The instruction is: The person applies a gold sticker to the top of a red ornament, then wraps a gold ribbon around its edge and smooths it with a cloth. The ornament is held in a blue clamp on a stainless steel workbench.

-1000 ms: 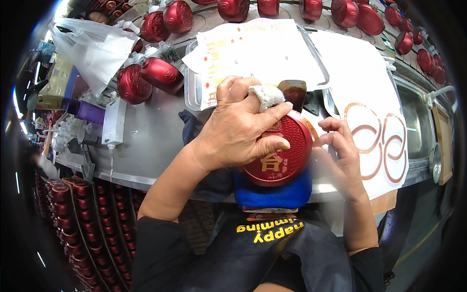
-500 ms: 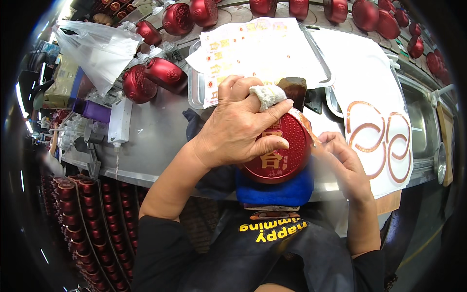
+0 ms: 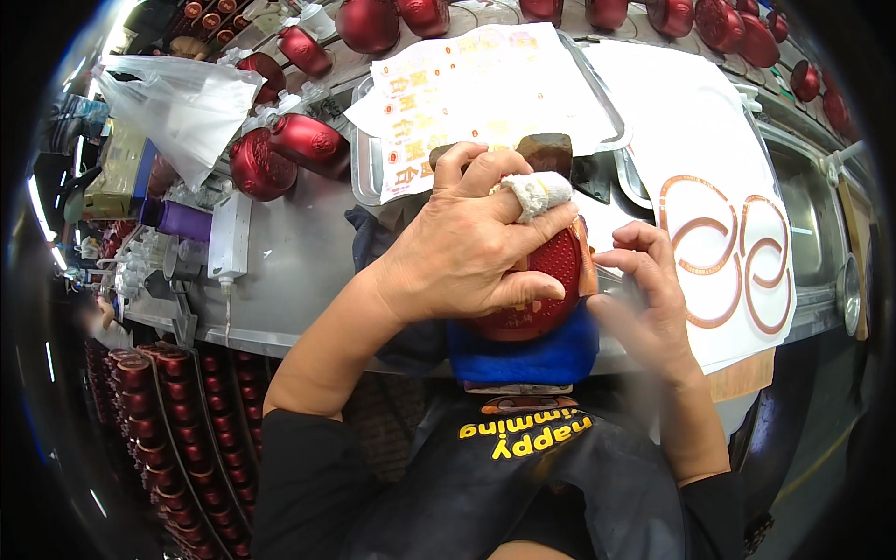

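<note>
My left hand [image 3: 467, 233] is closed over a round, dark red metallic bottle [image 3: 521, 325] with a dotted face and gold lettering. A white cloth wrap [image 3: 539, 196] covers one of its fingers. Under the bottle lies a folded blue cloth [image 3: 523, 357]. Along the bottle's right side, a copper-coloured decal strip [image 3: 587, 268] hangs with its lower end loose. My right hand [image 3: 651, 299] is just right of that strip, thumb and fingers apart and slightly blurred. The left hand hides much of the bottle.
White sheets with gold decals [image 3: 467, 93] overlap a metal tray behind my hands. At right, white paper [image 3: 653, 103] carries copper ring decals [image 3: 700, 247]. More red bottles [image 3: 313, 145] stand behind and left, near a plastic bag [image 3: 182, 112]. A sink [image 3: 798, 219] lies far right.
My right hand's fingers have come off the decal strip and spread apart. The bottle has turned, and its lettering is now mostly hidden behind my left hand.
</note>
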The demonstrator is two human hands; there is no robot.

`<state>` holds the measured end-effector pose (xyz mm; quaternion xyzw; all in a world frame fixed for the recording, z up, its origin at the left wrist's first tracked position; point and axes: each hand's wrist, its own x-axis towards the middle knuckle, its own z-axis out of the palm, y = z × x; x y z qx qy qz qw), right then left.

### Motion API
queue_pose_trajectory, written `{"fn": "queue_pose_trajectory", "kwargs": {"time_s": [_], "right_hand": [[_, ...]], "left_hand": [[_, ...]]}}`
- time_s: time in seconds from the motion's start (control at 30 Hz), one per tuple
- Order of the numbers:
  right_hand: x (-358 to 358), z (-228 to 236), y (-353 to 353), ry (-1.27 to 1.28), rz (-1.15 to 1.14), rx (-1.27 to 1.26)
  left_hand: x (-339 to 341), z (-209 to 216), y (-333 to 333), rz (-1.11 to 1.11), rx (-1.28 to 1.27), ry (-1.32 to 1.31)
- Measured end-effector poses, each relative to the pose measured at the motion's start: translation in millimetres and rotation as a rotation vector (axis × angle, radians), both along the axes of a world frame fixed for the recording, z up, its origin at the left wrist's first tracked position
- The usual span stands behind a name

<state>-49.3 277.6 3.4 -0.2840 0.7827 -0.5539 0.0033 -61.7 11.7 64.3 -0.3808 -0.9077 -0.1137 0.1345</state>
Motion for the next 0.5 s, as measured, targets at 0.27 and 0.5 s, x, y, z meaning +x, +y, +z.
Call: {"fn": "queue_pose_trajectory", "kwargs": {"time_s": [0.27,0.5], "right_hand": [[0,-5,-7,0.07,-0.056,-0.058],[1,-15,-9,0.277,-0.095,0.055]], "left_hand": [[0,6,-4,0.054,-0.034,0.029],[4,2,-2,0.046,-0.019,0.028]]}}
